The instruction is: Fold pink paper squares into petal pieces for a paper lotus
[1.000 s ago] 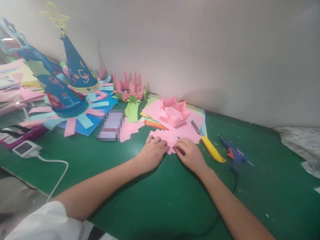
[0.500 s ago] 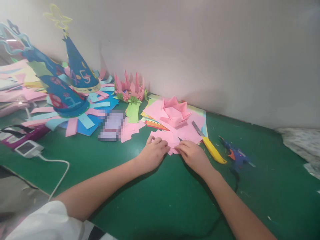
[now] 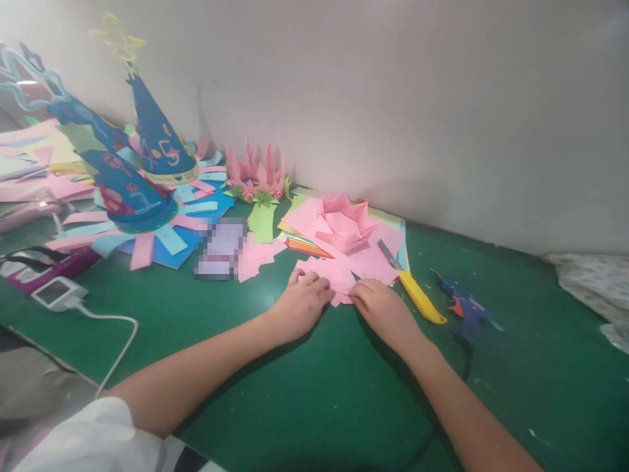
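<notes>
Small pink paper pieces lie overlapped on the green table in front of me. My left hand rests on their near edge, its fingers curled down onto the paper. My right hand has its thumb and fingers pinched together at the right edge of the same pink paper. A dark pointed tip shows beside the right fingers; I cannot tell what it belongs to. Just beyond, a folded pink paper flower sits on a stack of coloured sheets. Both fingertips are partly hidden.
A yellow utility knife and a blue glue gun lie right of my hands. To the left are a blurred phone, a pink paper crown, blue cone hats and a white cabled device. A wall stands behind.
My right fingertips have shifted slightly right along the pink paper's edge, a little away from the left hand. My left hand stays in place.
</notes>
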Motion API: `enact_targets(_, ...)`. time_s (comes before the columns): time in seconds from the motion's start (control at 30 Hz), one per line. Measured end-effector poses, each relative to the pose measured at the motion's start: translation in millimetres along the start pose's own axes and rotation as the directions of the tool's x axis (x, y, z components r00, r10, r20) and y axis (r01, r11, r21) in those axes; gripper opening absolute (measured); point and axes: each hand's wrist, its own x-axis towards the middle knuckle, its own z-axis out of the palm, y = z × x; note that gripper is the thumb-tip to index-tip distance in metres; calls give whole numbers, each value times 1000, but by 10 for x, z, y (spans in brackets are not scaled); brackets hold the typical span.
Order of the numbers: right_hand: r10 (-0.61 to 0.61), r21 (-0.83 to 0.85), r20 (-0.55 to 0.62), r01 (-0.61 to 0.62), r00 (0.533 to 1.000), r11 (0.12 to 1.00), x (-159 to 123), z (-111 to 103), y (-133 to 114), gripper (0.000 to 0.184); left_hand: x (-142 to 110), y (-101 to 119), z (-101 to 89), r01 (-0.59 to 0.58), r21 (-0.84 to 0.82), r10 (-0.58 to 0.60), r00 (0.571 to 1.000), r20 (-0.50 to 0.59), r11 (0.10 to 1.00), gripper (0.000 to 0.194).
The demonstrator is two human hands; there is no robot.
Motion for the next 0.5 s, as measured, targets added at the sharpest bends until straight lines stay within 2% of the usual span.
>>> enact_targets(0.13,-8,-61,77,12,997,998,5,-45,-36,23,4,8,-6,0,-4,0,1000,1,1000,25)
enact_targets(0.27,39,-48,22,-37,999,998,-15,-44,-63,22,8,15,-13,-2,-11,2,1000,-9,1000,25)
enact_targets(0.37,74,74,-85,-68,994,995,-38,-9,-48,20,2,3,-14,4,-29,-5,1000,-20,1000,27)
enact_targets(0.43,43,188,-131,-18,990,982,-42,16,-37,19,-4,-14,-14,16,-48,-18,999,-27,999,27)
enact_targets(0.5,-9,289,-113,42,994,956,-32,39,-33,19,-7,-30,-14,23,-69,-25,999,-26,997,26)
